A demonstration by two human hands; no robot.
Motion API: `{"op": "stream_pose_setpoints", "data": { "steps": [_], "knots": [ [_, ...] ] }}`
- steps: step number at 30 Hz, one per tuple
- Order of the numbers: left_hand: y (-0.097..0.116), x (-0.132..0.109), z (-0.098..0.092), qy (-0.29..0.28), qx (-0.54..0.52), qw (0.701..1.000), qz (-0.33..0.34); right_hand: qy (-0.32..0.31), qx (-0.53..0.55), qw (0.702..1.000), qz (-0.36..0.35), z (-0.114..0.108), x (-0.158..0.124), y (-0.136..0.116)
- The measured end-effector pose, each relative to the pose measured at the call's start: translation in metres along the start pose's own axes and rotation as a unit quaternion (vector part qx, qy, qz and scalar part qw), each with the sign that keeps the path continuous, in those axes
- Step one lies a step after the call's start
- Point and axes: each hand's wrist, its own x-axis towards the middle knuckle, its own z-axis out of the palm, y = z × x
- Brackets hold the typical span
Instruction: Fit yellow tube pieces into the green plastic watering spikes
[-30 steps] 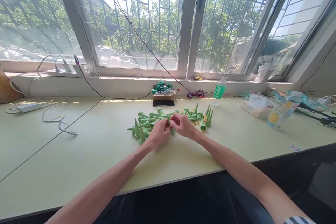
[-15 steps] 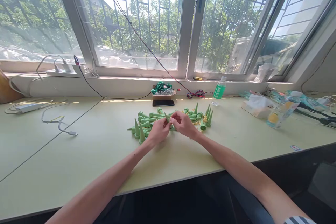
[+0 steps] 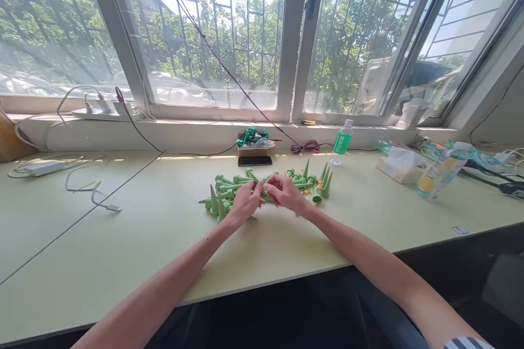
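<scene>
My left hand [image 3: 245, 200] is closed around a green plastic spike, mostly hidden by the fingers; a bit of green shows below the hand. Right beside it, my right hand [image 3: 285, 194] pinches a tiny yellowish piece between thumb and forefinger. The two sets of fingertips almost meet. Around them lies a pile of green cone-shaped spikes with wide collars: some stand point up, like the spike [image 3: 213, 200] at the left and the spike [image 3: 326, 184] at the right, others lie flat. Small yellow pieces [image 3: 307, 192] are scattered among the right-hand spikes.
Behind the pile are a black phone [image 3: 254, 161] and a small box [image 3: 256, 151] with green material. A green-labelled bottle [image 3: 342, 143] stands right of them. Farther right are a tissue box [image 3: 399, 169] and another bottle [image 3: 440, 177]. Cables [image 3: 96, 193] lie left.
The green spike between my hands has been tilted down, its point no longer showing above the fingers. My left hand has turned slightly; my right hand stays almost in place.
</scene>
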Motion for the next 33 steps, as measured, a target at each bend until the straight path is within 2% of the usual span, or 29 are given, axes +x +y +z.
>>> {"op": "stream_pose_setpoints", "data": {
  "steps": [10, 18, 26, 33],
  "knots": [
    [-0.0007, -0.0004, 0.0012, -0.021, -0.064, 0.997, -0.024, 0.033, 0.029, 0.999, 0.022, -0.0006, 0.0032, 0.0012],
    [0.0025, -0.0015, 0.0008, -0.010, -0.093, 0.995, -0.025, 0.059, 0.020, 0.998, 0.023, -0.0010, 0.0035, 0.0006],
    [-0.0002, -0.0012, -0.0013, 0.020, -0.077, 0.997, 0.014, 0.051, 0.016, 0.998, 0.016, -0.0026, 0.0038, 0.0064],
    [0.0032, -0.0028, -0.0034, 0.024, -0.107, 0.994, 0.016, 0.038, 0.002, 0.999, 0.013, -0.0018, 0.0030, 0.0046]
  ]
}}
